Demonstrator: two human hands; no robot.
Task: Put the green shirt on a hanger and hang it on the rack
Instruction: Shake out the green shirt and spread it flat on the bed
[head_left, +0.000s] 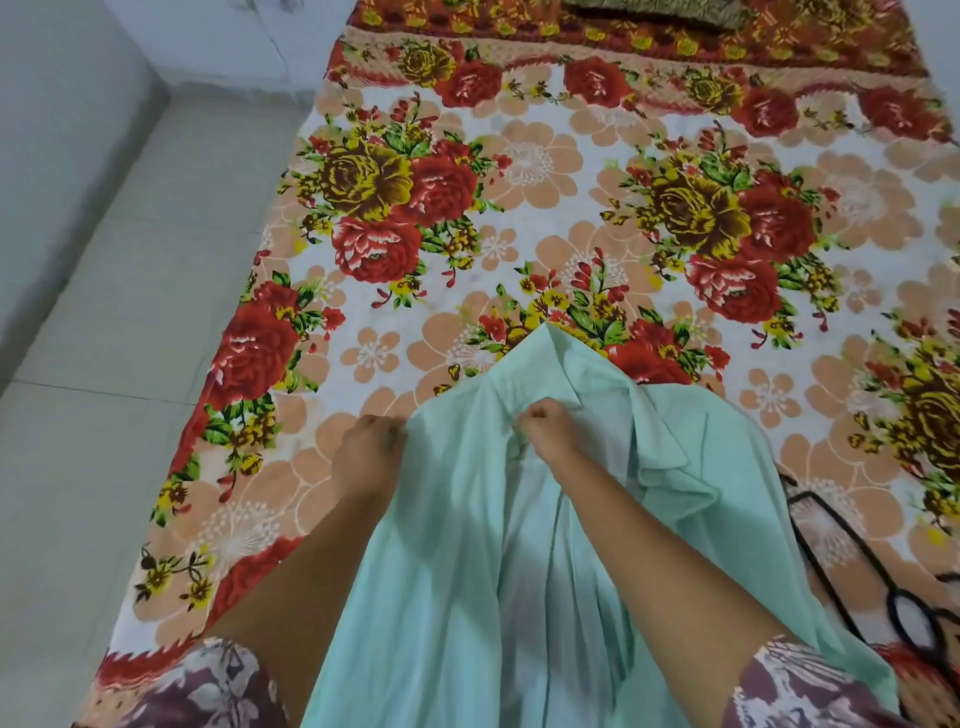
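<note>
- A pale tiled floor (104, 364) runs along the left of the bed.
- The left hand (371, 447) has its fingers curled round the left edge of the green shirt (457, 571).
- The shirt lies near and central on the floral bedsheet (519, 208), collar pointing far.
- The right hand (545, 431) pinches the fabric just below the collar with its fingers curled.
- A black hanger (894, 621) lies on the sheet at near right, just beside the shirt.

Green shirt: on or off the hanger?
Off. The left hand and right hand hold the green shirt; the black hanger lies on the bed.
</note>
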